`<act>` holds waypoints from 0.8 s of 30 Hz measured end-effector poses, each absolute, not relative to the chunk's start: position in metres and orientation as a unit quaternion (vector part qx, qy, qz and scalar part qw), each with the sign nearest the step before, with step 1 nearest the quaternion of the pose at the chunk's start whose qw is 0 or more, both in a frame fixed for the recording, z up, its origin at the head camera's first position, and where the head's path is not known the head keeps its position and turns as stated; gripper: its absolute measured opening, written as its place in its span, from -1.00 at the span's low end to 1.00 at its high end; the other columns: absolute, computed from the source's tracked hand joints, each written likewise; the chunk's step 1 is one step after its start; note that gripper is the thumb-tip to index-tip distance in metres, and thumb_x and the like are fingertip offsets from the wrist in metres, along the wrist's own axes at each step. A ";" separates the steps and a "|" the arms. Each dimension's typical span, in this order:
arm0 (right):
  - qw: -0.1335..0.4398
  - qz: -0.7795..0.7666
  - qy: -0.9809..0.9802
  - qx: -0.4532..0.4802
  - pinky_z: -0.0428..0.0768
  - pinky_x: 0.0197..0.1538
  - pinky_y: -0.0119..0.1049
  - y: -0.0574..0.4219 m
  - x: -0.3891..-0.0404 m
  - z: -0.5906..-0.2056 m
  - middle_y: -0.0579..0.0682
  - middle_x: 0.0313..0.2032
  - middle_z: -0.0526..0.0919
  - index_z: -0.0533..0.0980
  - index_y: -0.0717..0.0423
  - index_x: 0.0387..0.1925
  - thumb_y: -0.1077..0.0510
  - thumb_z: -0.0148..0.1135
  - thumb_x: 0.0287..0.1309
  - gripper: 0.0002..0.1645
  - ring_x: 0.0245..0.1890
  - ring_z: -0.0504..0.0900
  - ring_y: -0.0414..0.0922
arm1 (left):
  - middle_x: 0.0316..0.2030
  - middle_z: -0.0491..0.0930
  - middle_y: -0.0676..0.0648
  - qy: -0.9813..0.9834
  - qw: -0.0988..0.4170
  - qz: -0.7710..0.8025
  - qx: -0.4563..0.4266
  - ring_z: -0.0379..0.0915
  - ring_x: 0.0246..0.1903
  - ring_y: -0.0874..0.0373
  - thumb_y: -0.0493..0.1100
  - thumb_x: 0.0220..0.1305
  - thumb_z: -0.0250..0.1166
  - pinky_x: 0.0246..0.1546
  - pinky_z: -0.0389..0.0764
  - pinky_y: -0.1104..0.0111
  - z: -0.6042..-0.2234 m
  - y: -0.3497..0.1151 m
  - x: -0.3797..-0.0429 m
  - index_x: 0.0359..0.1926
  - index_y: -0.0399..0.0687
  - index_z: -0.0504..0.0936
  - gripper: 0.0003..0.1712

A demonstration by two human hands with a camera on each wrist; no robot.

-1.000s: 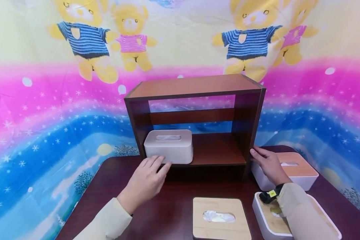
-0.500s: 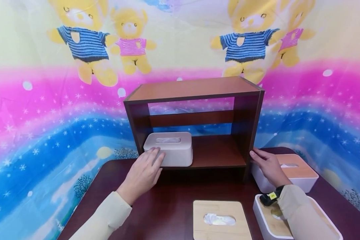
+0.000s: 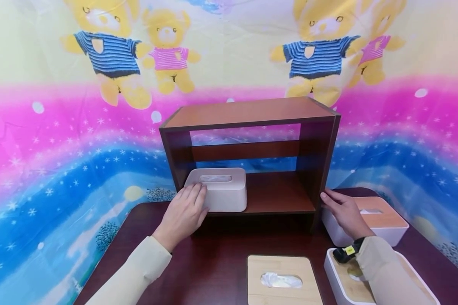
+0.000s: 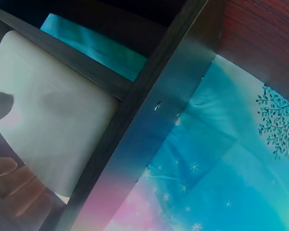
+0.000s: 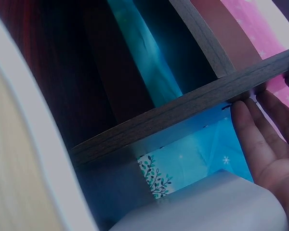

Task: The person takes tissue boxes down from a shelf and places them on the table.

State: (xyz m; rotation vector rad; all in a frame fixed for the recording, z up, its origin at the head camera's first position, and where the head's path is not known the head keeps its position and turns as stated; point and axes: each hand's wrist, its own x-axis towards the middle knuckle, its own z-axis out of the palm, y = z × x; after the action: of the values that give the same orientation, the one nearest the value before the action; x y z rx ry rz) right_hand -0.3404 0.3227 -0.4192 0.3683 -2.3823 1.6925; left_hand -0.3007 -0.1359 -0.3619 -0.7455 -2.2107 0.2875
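A white tissue box (image 3: pixel 227 199) sits at the left end of the middle board of a brown wooden shelf unit (image 3: pixel 252 114). My left hand (image 3: pixel 183 218) lies against the box's upper left front, its fingers on the top edge. In the left wrist view the thumb (image 4: pixel 0 106) is at the front face and the fingers (image 4: pixel 24 190) are by the top edge. My right hand (image 3: pixel 343 214) touches the outer side of the unit's right panel. The right wrist view shows extended fingers (image 5: pixel 260 134) there, their tips by the panel.
A tissue box with an orange-brown lid (image 3: pixel 381 216) stands right of the unit. Nearer are a white box with a wooden lid (image 3: pixel 355 292), partly under the right forearm, and another wood-topped tissue box (image 3: pixel 284 264). All stand on a dark red table (image 3: pixel 213 262) before a printed cloth backdrop.
My left hand has moved up and left, from the lower front of the white tissue box to its upper left edge. The right hand stays at the panel, and the box keeps its place.
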 end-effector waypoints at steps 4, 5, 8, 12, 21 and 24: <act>0.089 0.578 -0.803 0.114 0.31 0.01 -0.05 0.323 -0.340 -0.420 0.24 0.23 0.18 0.11 0.00 0.30 -0.16 -0.03 0.19 -0.30 0.04 0.43 0.00 | 0.08 0.34 -0.27 -0.863 0.400 0.097 -0.293 0.28 0.03 -0.11 0.07 0.01 0.29 0.12 0.23 0.12 -0.364 -0.136 -0.304 0.19 -0.33 0.27 -0.18; 0.088 0.577 -0.804 0.113 0.31 0.01 -0.07 0.323 -0.340 -0.419 0.23 0.23 0.18 0.11 -0.01 0.30 -0.16 -0.04 0.19 -0.30 0.04 0.42 0.01 | 0.08 0.34 -0.27 -0.863 0.401 0.094 -0.293 0.29 0.02 -0.10 0.08 0.00 0.29 0.12 0.23 0.13 -0.364 -0.135 -0.305 0.19 -0.33 0.28 -0.18; 0.098 0.577 -0.803 0.115 0.36 -0.02 -0.20 0.323 -0.340 -0.417 0.24 0.22 0.20 0.12 0.02 0.29 -0.14 -0.03 0.20 -0.31 0.02 0.45 -0.08 | 0.07 0.35 -0.27 -0.862 0.404 0.093 -0.292 0.29 0.01 -0.10 0.09 0.00 0.28 0.12 0.24 0.12 -0.365 -0.135 -0.309 0.18 -0.32 0.28 -0.17; 0.099 0.586 -0.796 0.116 0.38 -0.04 -0.32 0.324 -0.342 -0.416 0.23 0.22 0.19 0.12 0.02 0.29 -0.14 -0.02 0.19 -0.30 0.01 0.45 -0.17 | 0.07 0.34 -0.27 -0.864 0.403 0.096 -0.284 0.26 0.03 -0.12 0.10 0.01 0.27 0.12 0.22 0.09 -0.367 -0.135 -0.313 0.18 -0.30 0.28 -0.19; 0.087 0.577 -0.804 0.112 0.33 -0.01 -0.19 0.327 -0.343 -0.421 0.25 0.24 0.16 0.08 0.01 0.31 -0.15 -0.05 0.20 -0.29 0.07 0.38 0.03 | 0.09 0.30 -0.26 -0.876 0.381 0.094 -0.280 0.22 0.05 -0.12 0.19 -0.08 0.31 0.15 0.16 0.07 -0.372 -0.138 -0.318 0.16 -0.25 0.26 -0.11; 0.084 0.581 -0.801 0.114 0.34 -0.01 -0.23 0.326 -0.344 -0.421 0.26 0.23 0.15 0.08 0.03 0.30 -0.13 -0.05 0.21 -0.30 0.06 0.40 -0.04 | 0.06 0.31 -0.25 -0.878 0.378 0.099 -0.276 0.22 0.02 -0.11 0.25 -0.11 0.31 0.12 0.21 0.07 -0.374 -0.139 -0.318 0.13 -0.23 0.26 -0.10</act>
State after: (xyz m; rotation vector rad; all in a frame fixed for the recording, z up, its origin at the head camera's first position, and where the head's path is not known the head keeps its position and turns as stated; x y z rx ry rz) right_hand -0.3436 0.3263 -0.4211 0.3411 -2.3899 1.7343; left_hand -0.3179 -0.1388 -0.3738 -0.7048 -2.2447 0.2542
